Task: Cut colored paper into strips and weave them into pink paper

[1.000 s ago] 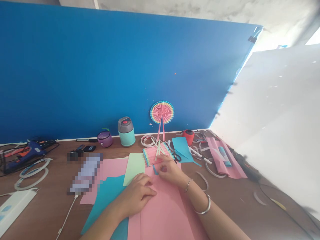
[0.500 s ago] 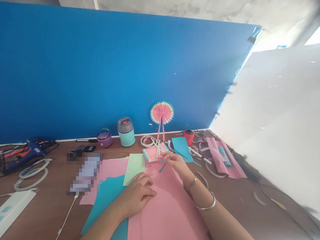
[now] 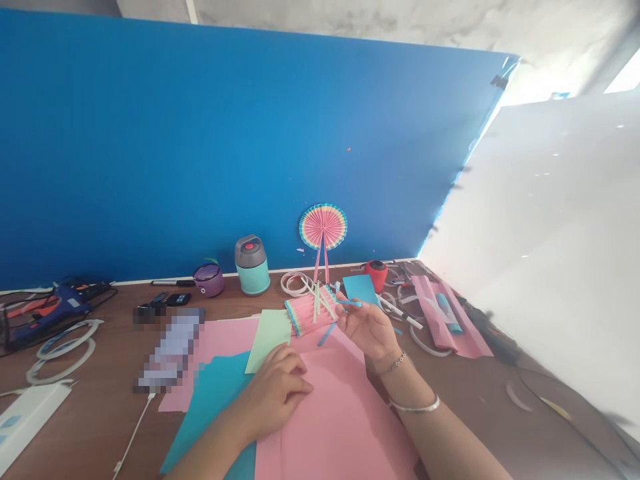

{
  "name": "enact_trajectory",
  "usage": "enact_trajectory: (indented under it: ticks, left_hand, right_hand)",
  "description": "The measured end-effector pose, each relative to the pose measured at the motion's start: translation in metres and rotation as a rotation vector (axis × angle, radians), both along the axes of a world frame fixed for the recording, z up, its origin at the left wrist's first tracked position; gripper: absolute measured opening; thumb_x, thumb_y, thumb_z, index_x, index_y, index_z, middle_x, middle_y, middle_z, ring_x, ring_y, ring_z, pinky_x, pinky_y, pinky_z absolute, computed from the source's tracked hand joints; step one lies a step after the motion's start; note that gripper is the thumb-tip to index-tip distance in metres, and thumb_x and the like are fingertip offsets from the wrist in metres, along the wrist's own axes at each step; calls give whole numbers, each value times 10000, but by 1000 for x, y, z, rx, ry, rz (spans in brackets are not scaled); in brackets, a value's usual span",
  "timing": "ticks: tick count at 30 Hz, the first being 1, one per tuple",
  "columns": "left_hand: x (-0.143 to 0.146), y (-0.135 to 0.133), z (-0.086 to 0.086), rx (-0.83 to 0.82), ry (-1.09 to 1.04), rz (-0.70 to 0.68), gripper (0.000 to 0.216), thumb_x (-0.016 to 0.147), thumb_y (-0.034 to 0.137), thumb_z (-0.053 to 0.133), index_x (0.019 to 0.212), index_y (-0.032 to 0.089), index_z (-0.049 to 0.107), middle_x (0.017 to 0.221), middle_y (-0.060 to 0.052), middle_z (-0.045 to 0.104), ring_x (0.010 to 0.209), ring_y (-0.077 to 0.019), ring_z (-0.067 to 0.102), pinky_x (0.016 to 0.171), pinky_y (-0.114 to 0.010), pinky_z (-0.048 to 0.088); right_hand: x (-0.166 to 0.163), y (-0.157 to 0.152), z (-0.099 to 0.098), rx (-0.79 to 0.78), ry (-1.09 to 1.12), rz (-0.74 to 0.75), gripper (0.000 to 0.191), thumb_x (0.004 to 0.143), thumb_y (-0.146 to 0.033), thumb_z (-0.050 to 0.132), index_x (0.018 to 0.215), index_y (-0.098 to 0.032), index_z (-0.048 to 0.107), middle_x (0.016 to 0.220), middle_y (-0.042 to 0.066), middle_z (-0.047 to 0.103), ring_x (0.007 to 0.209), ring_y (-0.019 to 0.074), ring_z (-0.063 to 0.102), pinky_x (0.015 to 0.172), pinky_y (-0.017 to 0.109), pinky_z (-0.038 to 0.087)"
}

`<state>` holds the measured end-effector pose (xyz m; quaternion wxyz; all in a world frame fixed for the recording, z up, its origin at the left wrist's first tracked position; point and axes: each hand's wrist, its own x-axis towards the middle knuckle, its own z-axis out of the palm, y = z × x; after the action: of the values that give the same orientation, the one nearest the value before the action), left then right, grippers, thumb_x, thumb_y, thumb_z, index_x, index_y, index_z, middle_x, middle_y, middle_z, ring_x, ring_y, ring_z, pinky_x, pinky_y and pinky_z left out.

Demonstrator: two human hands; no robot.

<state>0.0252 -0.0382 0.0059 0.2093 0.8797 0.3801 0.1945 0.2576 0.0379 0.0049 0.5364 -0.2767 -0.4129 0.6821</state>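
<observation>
My left hand (image 3: 275, 390) rests palm down with curled fingers on a large pink paper sheet (image 3: 335, 420), next to a teal sheet (image 3: 215, 400). My right hand (image 3: 370, 327) is lifted above the table, palm turned up, and pinches a thin teal paper strip (image 3: 350, 303). Just left of it lies a pleated pink paper piece (image 3: 310, 313) with pale strips across it. A second teal strip (image 3: 325, 335) lies on the pink sheet under that hand. A light green sheet (image 3: 267, 337) lies beside the pleated piece.
A round paper fan (image 3: 323, 227) leans on the blue backboard (image 3: 200, 147). A teal flask (image 3: 251, 265), purple pot (image 3: 209, 278), red cup (image 3: 377, 273), scissors and tape rings crowd the back. A glue gun (image 3: 50, 310) and cables sit far left. A white board (image 3: 550, 233) rises at right.
My right hand has left the pink sheet, moved right and up, and turned palm up with a teal strip pinched. My left hand has stayed put.
</observation>
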Motion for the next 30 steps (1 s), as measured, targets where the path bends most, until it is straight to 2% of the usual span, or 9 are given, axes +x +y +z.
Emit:
enact_trajectory:
  ticks: [3,5,8,13,17,20,22,27,30]
  left_hand:
    - [1,1,0,7,12,1,228,808,146,561,865,299,719,913,-29,595,971,-195,479,952,-420,365]
    - [0,1,0,16,20,4,233,805,146,564,863,310,720,906,-19,607,969,-194,480,1014,-464,299]
    - [0,0,0,29,19,10,247,801,145,568,866,329,719,900,-8,627,971,-197,476,1058,-499,225]
    - [1,-1,5,18,13,32,260,793,139,561,839,340,719,920,-9,631,992,-209,475,1045,-500,243]
    - [0,0,6,-46,-1,81,313,724,104,579,941,312,665,1028,-18,587,1059,-228,463,1029,-482,283]
    - [-6,4,1,-98,-60,163,409,699,99,553,1067,275,562,1108,-40,543,1093,-230,458,990,-431,350]
    - [-12,7,-3,-101,-84,217,420,698,93,516,1083,260,525,1130,-49,534,1094,-227,466,955,-397,386]
    - [-24,17,-6,-62,-47,288,376,695,76,453,1019,240,552,1048,-53,571,1020,-226,510,886,-373,419]
    - [-29,21,-3,-69,-32,277,227,760,119,428,888,231,579,942,-41,591,923,-209,536,812,-343,436]
  right_hand:
    - [2,-3,3,52,76,72,162,774,-361,519,739,-239,620,1268,18,543,1125,247,520,917,454,419]
    - [3,-5,6,42,71,168,130,754,-342,568,722,-228,622,1267,30,544,1166,269,489,908,486,416]
    - [4,-7,7,-20,42,359,90,723,-292,639,712,-203,635,1222,60,577,1174,286,474,883,497,420]
    - [4,-7,5,-67,69,565,40,756,-202,640,757,-171,666,1171,97,605,1141,271,491,863,465,424]
    - [4,-7,5,-108,25,584,34,759,-174,639,749,-160,668,1184,106,596,1139,273,493,839,440,441]
    - [4,-6,5,-120,8,568,29,751,-170,643,752,-166,672,1192,102,593,1152,284,485,834,452,444]
    - [5,-6,5,-121,-1,564,31,751,-176,644,746,-165,673,1202,104,588,1155,286,482,838,459,444]
    - [5,-6,6,-124,-28,563,34,740,-191,662,748,-162,678,1200,108,591,1165,296,475,865,484,432]
    - [5,-6,6,-121,-38,572,37,742,-188,657,747,-159,680,1208,113,584,1163,294,478,872,482,429]
